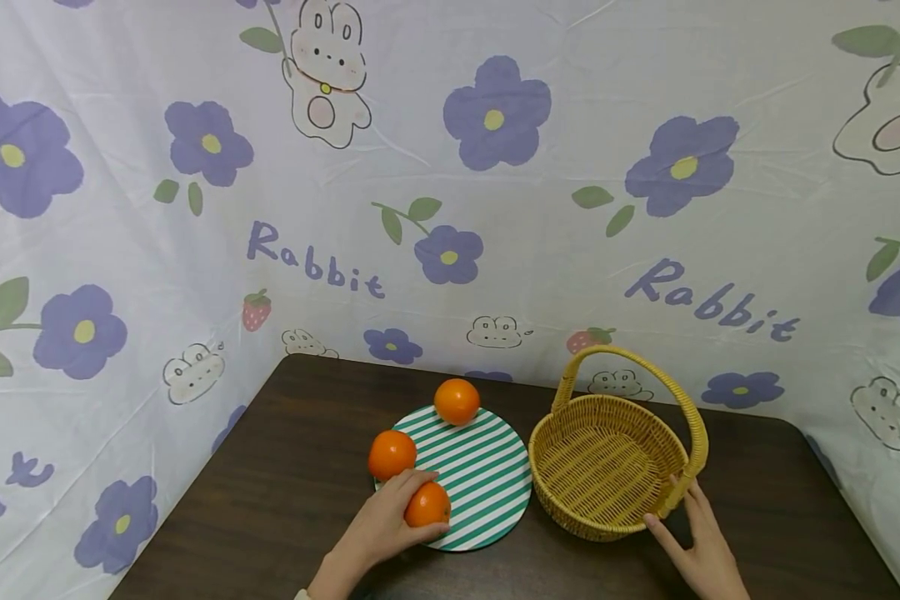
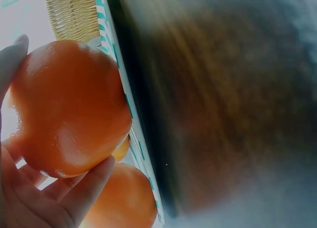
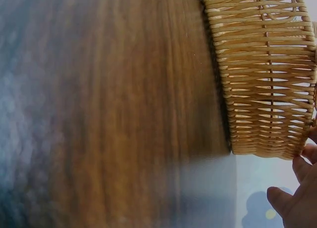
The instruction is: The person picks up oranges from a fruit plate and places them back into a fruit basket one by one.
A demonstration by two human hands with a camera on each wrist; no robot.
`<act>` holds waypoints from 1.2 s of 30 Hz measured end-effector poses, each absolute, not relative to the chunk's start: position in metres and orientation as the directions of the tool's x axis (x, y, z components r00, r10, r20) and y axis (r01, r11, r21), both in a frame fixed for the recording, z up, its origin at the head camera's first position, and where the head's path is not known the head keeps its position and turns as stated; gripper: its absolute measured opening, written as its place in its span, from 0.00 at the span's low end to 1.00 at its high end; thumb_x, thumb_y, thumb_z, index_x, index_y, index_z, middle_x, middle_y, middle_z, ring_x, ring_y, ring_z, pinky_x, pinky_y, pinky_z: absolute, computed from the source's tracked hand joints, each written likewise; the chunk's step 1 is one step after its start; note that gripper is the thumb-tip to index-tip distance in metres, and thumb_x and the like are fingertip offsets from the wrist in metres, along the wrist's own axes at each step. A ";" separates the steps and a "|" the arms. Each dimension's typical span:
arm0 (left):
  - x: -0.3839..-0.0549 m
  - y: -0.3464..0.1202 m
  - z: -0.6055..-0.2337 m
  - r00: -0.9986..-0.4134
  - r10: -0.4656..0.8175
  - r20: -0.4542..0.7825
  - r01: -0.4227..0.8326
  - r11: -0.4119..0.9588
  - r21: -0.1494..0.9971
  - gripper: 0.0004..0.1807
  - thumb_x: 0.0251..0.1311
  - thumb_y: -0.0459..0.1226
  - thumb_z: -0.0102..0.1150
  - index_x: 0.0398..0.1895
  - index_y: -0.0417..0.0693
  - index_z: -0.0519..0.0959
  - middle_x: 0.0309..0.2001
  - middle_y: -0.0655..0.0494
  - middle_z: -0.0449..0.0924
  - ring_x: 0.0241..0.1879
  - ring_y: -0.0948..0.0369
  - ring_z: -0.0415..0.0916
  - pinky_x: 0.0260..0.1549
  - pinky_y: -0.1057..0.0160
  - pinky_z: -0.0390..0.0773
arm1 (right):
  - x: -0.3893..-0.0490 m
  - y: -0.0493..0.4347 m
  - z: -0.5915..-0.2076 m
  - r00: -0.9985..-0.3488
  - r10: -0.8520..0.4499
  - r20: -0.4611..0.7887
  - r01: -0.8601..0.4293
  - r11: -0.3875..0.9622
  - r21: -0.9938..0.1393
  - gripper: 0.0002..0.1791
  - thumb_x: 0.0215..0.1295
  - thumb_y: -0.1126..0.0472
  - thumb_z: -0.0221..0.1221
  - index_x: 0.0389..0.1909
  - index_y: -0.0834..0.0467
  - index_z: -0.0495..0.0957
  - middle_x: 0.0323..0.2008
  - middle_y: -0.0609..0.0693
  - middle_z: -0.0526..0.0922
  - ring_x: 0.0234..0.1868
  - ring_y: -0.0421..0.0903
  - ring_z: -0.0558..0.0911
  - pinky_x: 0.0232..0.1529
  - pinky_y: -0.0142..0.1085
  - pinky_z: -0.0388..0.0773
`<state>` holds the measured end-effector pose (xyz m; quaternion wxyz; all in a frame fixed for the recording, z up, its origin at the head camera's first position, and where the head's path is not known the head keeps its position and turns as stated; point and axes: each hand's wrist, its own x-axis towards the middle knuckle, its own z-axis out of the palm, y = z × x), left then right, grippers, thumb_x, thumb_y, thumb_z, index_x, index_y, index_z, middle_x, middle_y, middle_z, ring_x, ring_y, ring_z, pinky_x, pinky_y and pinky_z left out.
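Observation:
My left hand [image 1: 378, 521] grips an orange [image 1: 428, 505] at the near-left part of a round green-and-white striped mat [image 1: 480, 467]. In the left wrist view the thumb and fingers wrap this orange [image 2: 72, 109], low over the mat. A second orange [image 1: 392, 455] sits just beyond my fingers at the mat's left edge, and a third [image 1: 457, 402] lies at the back edge. To the right stands a yellow wicker basket [image 1: 592, 528], upright and with nothing in it. My right hand [image 1: 701, 542] holds its right rim at the foot of the arched handle [image 1: 693, 417], fingertips against the weave.
Mat and basket rest close side by side on a dark wooden table [image 1: 292, 475]. A white cloth [image 1: 540, 217] printed with purple flowers and rabbits hangs behind the table and along its sides.

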<state>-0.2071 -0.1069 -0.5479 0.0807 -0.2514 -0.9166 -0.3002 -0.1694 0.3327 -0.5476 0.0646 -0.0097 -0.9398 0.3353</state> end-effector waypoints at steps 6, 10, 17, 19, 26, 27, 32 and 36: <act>-0.209 -0.105 -0.547 -0.860 0.416 0.294 0.510 0.703 0.496 0.34 0.48 0.65 0.58 0.56 0.62 0.70 0.52 0.64 0.73 0.45 0.64 0.72 0.40 0.59 0.77 | -0.169 0.331 -0.545 -0.994 0.080 0.069 0.018 0.771 -0.636 0.45 0.65 0.39 0.50 0.73 0.58 0.42 0.72 0.64 0.32 0.66 0.72 0.47 0.49 0.70 0.56; -0.210 -0.104 -0.544 -0.860 0.420 0.291 0.511 0.701 0.498 0.34 0.48 0.64 0.59 0.56 0.61 0.71 0.52 0.64 0.73 0.45 0.65 0.72 0.40 0.60 0.77 | -0.168 0.330 -0.545 -0.995 0.079 0.069 0.016 0.766 -0.643 0.45 0.65 0.39 0.49 0.73 0.57 0.42 0.72 0.64 0.33 0.66 0.72 0.48 0.48 0.70 0.57; -0.213 -0.097 -0.540 -0.850 0.426 0.309 0.526 0.695 0.490 0.33 0.48 0.65 0.57 0.55 0.63 0.71 0.51 0.66 0.74 0.44 0.66 0.73 0.41 0.60 0.77 | -0.167 0.330 -0.545 -0.994 0.076 0.081 0.005 0.762 -0.648 0.44 0.66 0.41 0.49 0.73 0.56 0.42 0.72 0.63 0.33 0.66 0.72 0.48 0.48 0.70 0.57; -0.215 -0.094 -0.539 -0.849 0.425 0.314 0.529 0.693 0.490 0.33 0.47 0.65 0.58 0.55 0.63 0.71 0.51 0.66 0.75 0.44 0.66 0.73 0.41 0.61 0.78 | -0.168 0.330 -0.545 -0.994 0.074 0.081 0.004 0.764 -0.646 0.44 0.66 0.40 0.49 0.73 0.56 0.41 0.72 0.62 0.32 0.66 0.71 0.48 0.48 0.70 0.57; -0.218 -0.086 -0.533 -0.839 0.433 0.328 0.543 0.664 0.514 0.33 0.47 0.63 0.60 0.55 0.62 0.71 0.49 0.65 0.75 0.42 0.67 0.73 0.39 0.63 0.77 | -0.168 0.332 -0.545 -0.995 0.073 0.073 0.010 0.769 -0.640 0.44 0.66 0.40 0.49 0.73 0.56 0.41 0.72 0.62 0.32 0.66 0.72 0.49 0.48 0.70 0.58; -0.219 -0.085 -0.532 -0.836 0.437 0.331 0.548 0.659 0.515 0.33 0.47 0.64 0.60 0.55 0.61 0.71 0.49 0.65 0.75 0.41 0.67 0.73 0.38 0.64 0.77 | -0.168 0.332 -0.545 -0.995 0.074 0.073 0.010 0.770 -0.638 0.44 0.66 0.40 0.49 0.73 0.56 0.41 0.72 0.62 0.33 0.66 0.72 0.49 0.47 0.70 0.58; -0.221 -0.079 -0.528 -0.839 0.438 0.324 0.544 0.648 0.533 0.34 0.47 0.64 0.59 0.56 0.62 0.71 0.50 0.65 0.74 0.41 0.67 0.73 0.39 0.64 0.77 | -0.168 0.332 -0.544 -0.995 0.069 0.072 0.008 0.773 -0.634 0.44 0.66 0.40 0.49 0.73 0.57 0.41 0.72 0.63 0.32 0.65 0.72 0.49 0.47 0.70 0.58; -0.223 -0.074 -0.527 -0.842 0.440 0.311 0.537 0.646 0.542 0.34 0.47 0.65 0.57 0.57 0.63 0.70 0.51 0.65 0.74 0.41 0.67 0.73 0.39 0.64 0.77 | -0.167 0.331 -0.544 -0.996 0.064 0.066 0.007 0.770 -0.638 0.44 0.66 0.40 0.49 0.73 0.57 0.40 0.72 0.62 0.31 0.66 0.72 0.48 0.48 0.70 0.57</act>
